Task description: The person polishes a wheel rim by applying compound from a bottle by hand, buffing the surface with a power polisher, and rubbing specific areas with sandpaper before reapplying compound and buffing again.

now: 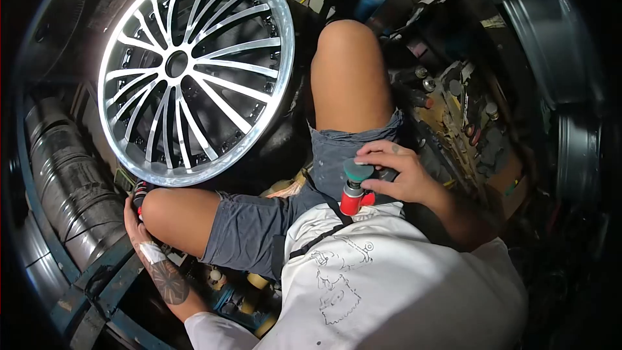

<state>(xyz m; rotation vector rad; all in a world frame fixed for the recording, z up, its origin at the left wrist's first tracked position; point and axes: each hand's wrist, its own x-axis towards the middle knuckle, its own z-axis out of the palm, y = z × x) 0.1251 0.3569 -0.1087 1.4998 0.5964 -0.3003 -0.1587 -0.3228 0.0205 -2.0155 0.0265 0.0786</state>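
Observation:
My right hand [403, 170] is closed on a small red air sander [350, 201], held over my lap. Its round green pad [358, 169] faces up, with my fingers and thumb at the pad's edge. Down beside my left knee, my left hand [134, 221] is closed around a black-and-red tool [140, 192]; the knee hides part of both. In front of me a multi-spoke wheel rim [177, 81] stands tilted, its spokes and lip bright silver and the gaps between them dark. Neither hand touches the rim.
Hand tools and small parts [470, 116] lie cluttered on a board at the right. More wheel rims [61, 175] are stacked at the left, beside a blue metal frame [107, 279]. Tape rolls [257, 280] sit below my left leg. Dark rims [538, 45] line the far right.

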